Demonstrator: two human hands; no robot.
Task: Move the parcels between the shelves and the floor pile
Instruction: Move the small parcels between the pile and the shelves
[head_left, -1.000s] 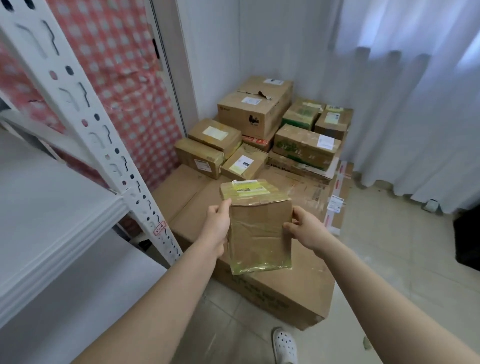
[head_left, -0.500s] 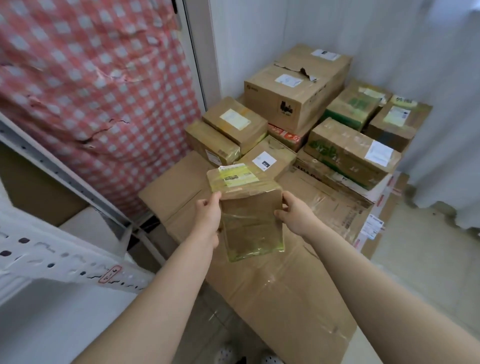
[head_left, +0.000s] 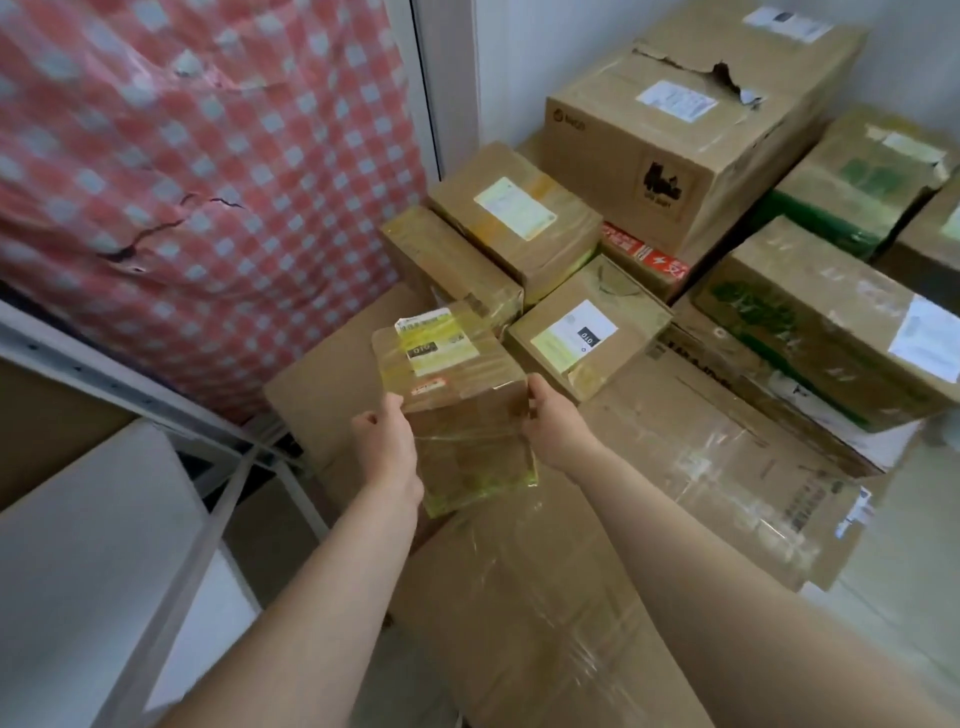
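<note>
Parcel (head_left: 457, 415), wrapped in yellowish tape, carries a white-and-yellow label (head_left: 436, 340) with a black tag that seems to read "010"; the left hand (head_left: 387, 441) and right hand (head_left: 553, 423) grip its opposite sides, arms stretched forward, holding it above the flat carton (head_left: 519, 597) on the floor; stacked boxes (head_left: 701, 130) sit behind that carton, red checked cloth (head_left: 208, 182) left of it.

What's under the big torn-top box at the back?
A red-printed box pokes out beneath the front edge of the torn-top box. Whatever else lies below is covered by it and the neighbouring parcels.
</note>
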